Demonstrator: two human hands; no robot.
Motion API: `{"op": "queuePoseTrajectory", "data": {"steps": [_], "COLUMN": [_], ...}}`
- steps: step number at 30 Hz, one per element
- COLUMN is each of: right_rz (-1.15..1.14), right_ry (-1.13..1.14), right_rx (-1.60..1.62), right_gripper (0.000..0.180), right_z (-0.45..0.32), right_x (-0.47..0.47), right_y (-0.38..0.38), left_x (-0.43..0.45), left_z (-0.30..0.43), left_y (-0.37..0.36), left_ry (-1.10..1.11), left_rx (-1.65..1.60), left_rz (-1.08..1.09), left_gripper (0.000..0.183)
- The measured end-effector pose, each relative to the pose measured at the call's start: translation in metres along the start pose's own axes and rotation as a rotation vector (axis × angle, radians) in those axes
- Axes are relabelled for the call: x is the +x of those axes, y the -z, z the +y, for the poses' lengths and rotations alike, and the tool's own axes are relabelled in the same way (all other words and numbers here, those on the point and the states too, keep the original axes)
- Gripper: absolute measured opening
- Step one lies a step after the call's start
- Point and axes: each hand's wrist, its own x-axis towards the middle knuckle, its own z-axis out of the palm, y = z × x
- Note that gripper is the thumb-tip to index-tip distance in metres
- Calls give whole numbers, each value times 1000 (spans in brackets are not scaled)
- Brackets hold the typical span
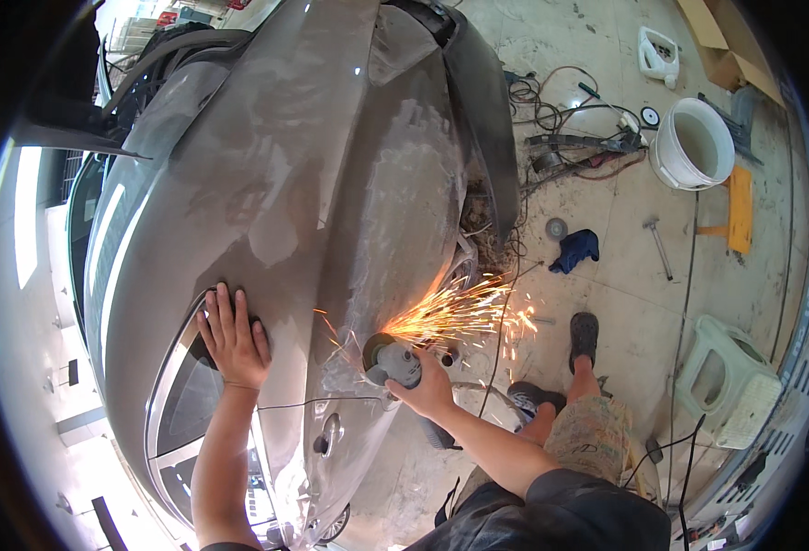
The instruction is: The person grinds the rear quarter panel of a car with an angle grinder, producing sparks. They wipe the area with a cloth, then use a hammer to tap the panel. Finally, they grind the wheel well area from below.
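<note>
My right hand (426, 386) grips a grey angle grinder (397, 365). Its disc (375, 346) is at the lower part of a car's rear quarter panel (404, 206), and orange sparks (453, 313) spray from it toward the floor on the right. The panel has bare, sanded patches; the exact contact point is hidden by glare. My left hand (234, 341) rests flat on the brown car body (260, 179), beside the top corner of the side window (194, 399), and holds nothing. A door handle (332, 430) lies below the grinder.
A dark bumper part (484, 124) juts out from the car's end. On the floor are tangled cables (549, 96), a white bucket (694, 144), a hammer (658, 248), a blue cloth (575, 249), a loose disc (556, 229) and a plastic stool (728, 382). A cord (497, 344) runs near my feet.
</note>
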Motion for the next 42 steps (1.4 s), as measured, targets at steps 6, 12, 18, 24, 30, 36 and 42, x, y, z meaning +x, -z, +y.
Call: {"op": "queuePoseTrajectory", "data": {"steps": [6, 12, 18, 24, 30, 36, 42], "right_rz": [234, 364, 71, 394, 299, 38, 304], "right_ry": [29, 233, 177, 314, 261, 205, 197], "right_rx": [164, -60, -52, -40, -56, -38, -66], "right_gripper": [76, 76, 77, 70, 73, 74, 68], "right_z": [-65, -76, -29, -83, -50, -23, -60], "right_x": [118, 104, -5, 100, 31, -59, 13], "right_y": [84, 75, -19, 64, 6, -57, -5], "left_x": [8, 19, 19, 27, 24, 24, 32], "left_z": [1, 3, -5, -1, -2, -3, 1], "left_y": [3, 2, 0, 1, 0, -1, 2], "left_ry": [0, -17, -50, -58, -51, -56, -52], "left_rx": [2, -25, -148, -168, -147, -154, -153], "left_rz": [-4, 47, 155, 236, 238, 229, 231], "left_gripper": [50, 47, 41, 38, 37, 39, 42]}}
